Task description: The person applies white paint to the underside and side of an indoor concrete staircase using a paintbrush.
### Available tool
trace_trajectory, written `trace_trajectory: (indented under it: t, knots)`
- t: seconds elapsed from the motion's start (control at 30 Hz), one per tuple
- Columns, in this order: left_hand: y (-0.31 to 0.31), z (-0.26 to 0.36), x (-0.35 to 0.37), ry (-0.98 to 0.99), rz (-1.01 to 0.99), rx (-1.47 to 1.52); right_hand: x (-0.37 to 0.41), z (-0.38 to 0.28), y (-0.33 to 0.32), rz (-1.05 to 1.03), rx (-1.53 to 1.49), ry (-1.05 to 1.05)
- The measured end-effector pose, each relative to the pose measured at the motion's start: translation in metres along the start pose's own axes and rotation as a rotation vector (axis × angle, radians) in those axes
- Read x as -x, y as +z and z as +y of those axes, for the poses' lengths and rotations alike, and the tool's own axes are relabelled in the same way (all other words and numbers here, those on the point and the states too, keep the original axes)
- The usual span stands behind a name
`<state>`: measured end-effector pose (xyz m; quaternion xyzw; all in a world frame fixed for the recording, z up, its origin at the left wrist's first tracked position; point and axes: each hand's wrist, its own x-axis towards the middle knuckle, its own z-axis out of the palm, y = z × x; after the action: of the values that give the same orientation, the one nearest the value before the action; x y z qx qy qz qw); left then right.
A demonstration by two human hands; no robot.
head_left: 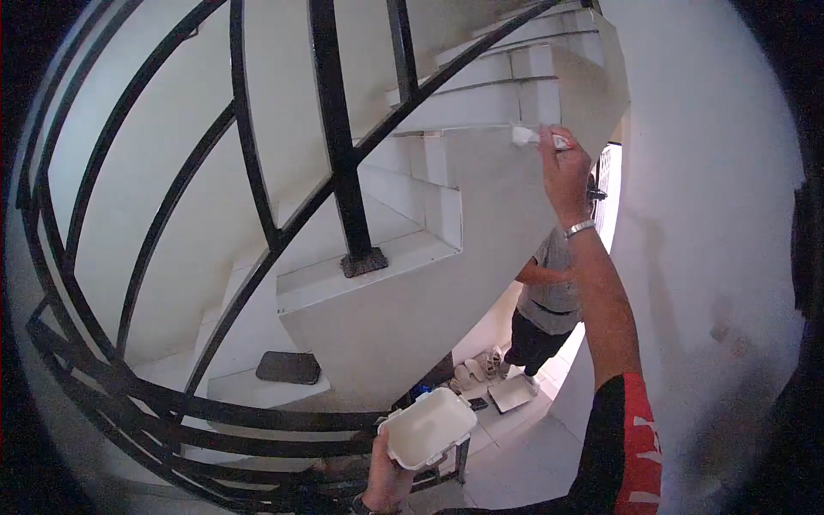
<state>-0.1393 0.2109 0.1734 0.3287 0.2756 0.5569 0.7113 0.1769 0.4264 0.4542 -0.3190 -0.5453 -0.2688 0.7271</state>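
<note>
My right hand (565,167) is raised at the upper right, its fingers closed round a paint brush. The brush's pale bristles (524,136) point left, at the side wall of the staircase (493,184), just below a step's edge. Low in the view, my left hand (390,472) holds a white rectangular tub (429,427) by its left edge. Pale paint or a similar liquid seems to fill the tub.
Black metal railing (335,172) crosses the left and centre. A dark flat object (288,367) lies on a lower step. A person in a grey shirt (554,283) stands below, behind my right arm. Near them are shoes (472,373) and a tray (513,393) on the floor.
</note>
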Motion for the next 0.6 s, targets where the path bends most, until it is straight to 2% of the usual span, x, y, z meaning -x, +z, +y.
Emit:
trace_trajectory:
  t: [0.07,0.2,0.27,0.3,0.37,0.47,0.53,0.6]
  knots:
    - [0.001,0.003,0.003,-0.022,0.009,-0.002,0.002,-0.026,0.011,-0.057,-0.163,-0.008]
    - [0.013,0.011,0.011,0.011,0.011,-0.010,0.005,-0.074,0.025,-0.118,-0.254,-0.089]
    - [0.011,0.009,0.012,0.027,0.018,-0.026,0.003,-0.085,0.027,-0.216,-0.425,0.016]
    - [0.005,0.005,0.009,0.009,0.015,0.010,-0.001,-0.085,0.023,-0.213,-0.425,0.016]
    - [0.003,0.003,0.008,-0.008,0.013,0.043,-0.014,-0.077,0.011,-0.125,-0.620,0.094]
    - [0.001,0.003,0.009,-0.024,0.045,0.043,-0.034,-0.042,-0.021,0.025,-0.383,0.095]
    - [-0.009,-0.002,0.005,0.019,-0.021,0.023,-0.036,0.001,-0.035,0.059,-0.288,0.121]
    - [-0.003,0.005,0.009,-0.004,-0.003,0.020,-0.032,0.033,-0.043,0.028,0.046,0.135]
